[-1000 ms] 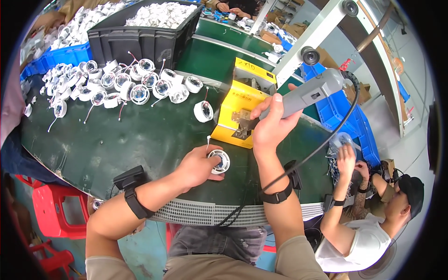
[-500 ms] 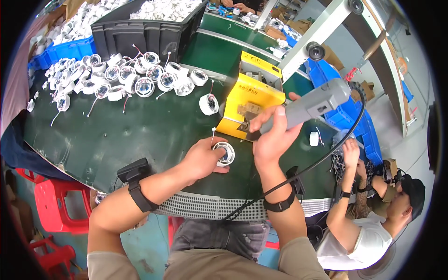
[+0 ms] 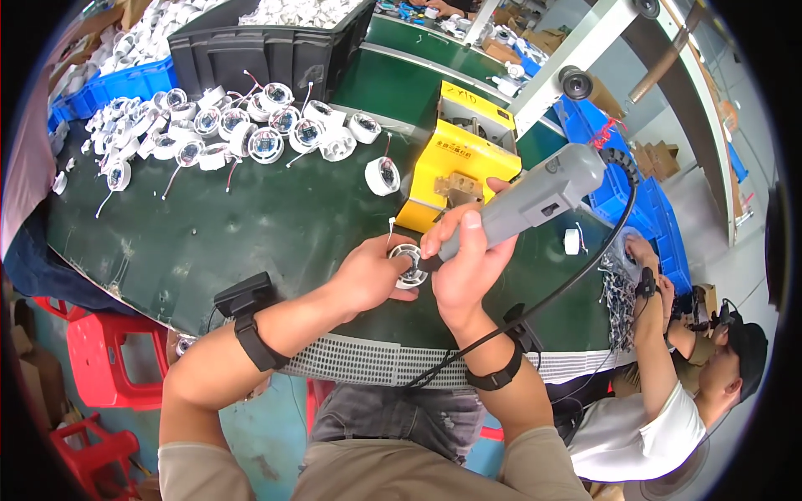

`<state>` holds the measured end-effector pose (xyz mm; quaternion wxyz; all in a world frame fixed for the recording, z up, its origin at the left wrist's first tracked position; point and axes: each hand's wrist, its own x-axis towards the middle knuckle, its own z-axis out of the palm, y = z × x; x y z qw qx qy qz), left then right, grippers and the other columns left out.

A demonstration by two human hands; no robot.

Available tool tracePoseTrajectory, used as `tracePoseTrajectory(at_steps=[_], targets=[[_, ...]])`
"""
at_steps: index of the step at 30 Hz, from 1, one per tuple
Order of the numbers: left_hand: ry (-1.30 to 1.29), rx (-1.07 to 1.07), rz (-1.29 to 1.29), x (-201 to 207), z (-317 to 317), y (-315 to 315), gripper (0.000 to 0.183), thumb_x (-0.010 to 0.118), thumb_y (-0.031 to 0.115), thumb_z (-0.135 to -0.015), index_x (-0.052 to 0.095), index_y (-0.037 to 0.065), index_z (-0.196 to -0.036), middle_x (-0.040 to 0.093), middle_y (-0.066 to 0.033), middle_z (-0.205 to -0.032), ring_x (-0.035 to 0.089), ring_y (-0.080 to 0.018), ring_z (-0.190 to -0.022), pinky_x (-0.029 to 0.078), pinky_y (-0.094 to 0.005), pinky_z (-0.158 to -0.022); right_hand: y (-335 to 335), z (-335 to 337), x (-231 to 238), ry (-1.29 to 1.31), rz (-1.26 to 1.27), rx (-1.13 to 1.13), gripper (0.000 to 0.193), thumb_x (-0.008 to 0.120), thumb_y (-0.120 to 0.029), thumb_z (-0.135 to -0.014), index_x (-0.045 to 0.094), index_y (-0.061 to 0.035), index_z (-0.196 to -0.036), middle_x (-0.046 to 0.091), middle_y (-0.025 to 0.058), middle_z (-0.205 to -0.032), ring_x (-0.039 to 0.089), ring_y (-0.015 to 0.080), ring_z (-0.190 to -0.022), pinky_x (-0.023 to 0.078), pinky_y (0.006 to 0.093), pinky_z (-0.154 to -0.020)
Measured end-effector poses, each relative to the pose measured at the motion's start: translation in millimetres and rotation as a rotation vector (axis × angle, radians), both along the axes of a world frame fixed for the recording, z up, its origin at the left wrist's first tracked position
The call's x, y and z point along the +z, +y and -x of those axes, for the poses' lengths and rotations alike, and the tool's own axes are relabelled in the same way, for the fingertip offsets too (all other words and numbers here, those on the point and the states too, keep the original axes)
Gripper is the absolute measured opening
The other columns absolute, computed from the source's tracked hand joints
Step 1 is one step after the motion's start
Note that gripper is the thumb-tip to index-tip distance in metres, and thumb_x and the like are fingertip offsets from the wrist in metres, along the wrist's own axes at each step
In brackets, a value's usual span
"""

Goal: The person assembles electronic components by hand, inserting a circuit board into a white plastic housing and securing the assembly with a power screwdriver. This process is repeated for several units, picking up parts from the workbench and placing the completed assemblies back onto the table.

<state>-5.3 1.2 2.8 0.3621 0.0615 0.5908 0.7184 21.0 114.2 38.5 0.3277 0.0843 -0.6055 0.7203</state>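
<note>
My left hand [image 3: 373,271] grips a round white housing [image 3: 411,279] with a circuit board inside, low over the green table [image 3: 251,242]. A short lead with a white plug stands up from it beside my thumb. Around a grey electric screwdriver [image 3: 535,199] my right hand [image 3: 468,259] is closed. The tool slants down to the left, its dark tip end at the housing's right side; whether it touches a screw is hidden. Just behind, the yellow screw feeder [image 3: 447,163] stands on the table. Another wired white housing [image 3: 383,176] lies to its left.
Many white housings with wires [image 3: 266,144] are heaped at the back left, before a black bin [image 3: 267,58] and a blue crate [image 3: 134,83]. The screwdriver's black cable [image 3: 576,284] crosses my right forearm. A co-worker [image 3: 668,401] handles wires at right. One white part [image 3: 571,241] lies nearby.
My right hand has brought the screwdriver from the yellow feeder's front down and left to the housing. My left hand has shifted slightly right. The co-worker's arm has moved.
</note>
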Motion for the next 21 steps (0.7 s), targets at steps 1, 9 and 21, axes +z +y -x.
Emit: tracePoseTrajectory(at_steps=[1,9,21], targets=[[-0.001,0.0,0.001,0.2,0.7,-0.4,0.03,0.047,0.008,-0.096,0.052,-0.008,-0.121,0.06,-0.0153,-0.109,0.066,-0.0221,-0.09,0.061,-0.0324,-0.075,-0.6,0.4,-0.8,-0.001,0.001,0.0,0.044,0.046,-0.014,-0.094,0.027,-0.0031,-0.133,0.047,0.0085,-0.067,0.048,0.0163,-0.049,0.047,0.0309,-0.046],[0.044,0.011,0.007,4.8,-3.0,6.3,0.03,0.049,0.011,-0.097,0.052,-0.007,-0.122,0.06,-0.0155,-0.11,0.065,-0.0226,-0.092,0.061,-0.0337,-0.076,3.0,-2.2,-10.6,0.022,-0.014,0.097,0.038,0.048,-0.012,-0.094,0.031,-0.0019,-0.125,0.047,0.0081,-0.068,0.048,0.0161,-0.049,0.045,0.0298,-0.048],[1.184,0.788,1.13,36.6,46.8,-88.1,0.052,0.068,0.033,-0.084,0.055,0.002,-0.123,0.062,-0.0243,-0.114,0.065,-0.0407,-0.091,0.052,-0.0454,-0.076,242.2,-23.9,2.0,-0.293,-0.891,-0.9,0.075,0.074,-0.036,-0.08,0.042,0.0017,-0.137,0.048,0.0242,-0.135,0.045,0.0342,-0.128,0.034,0.041,-0.108]])
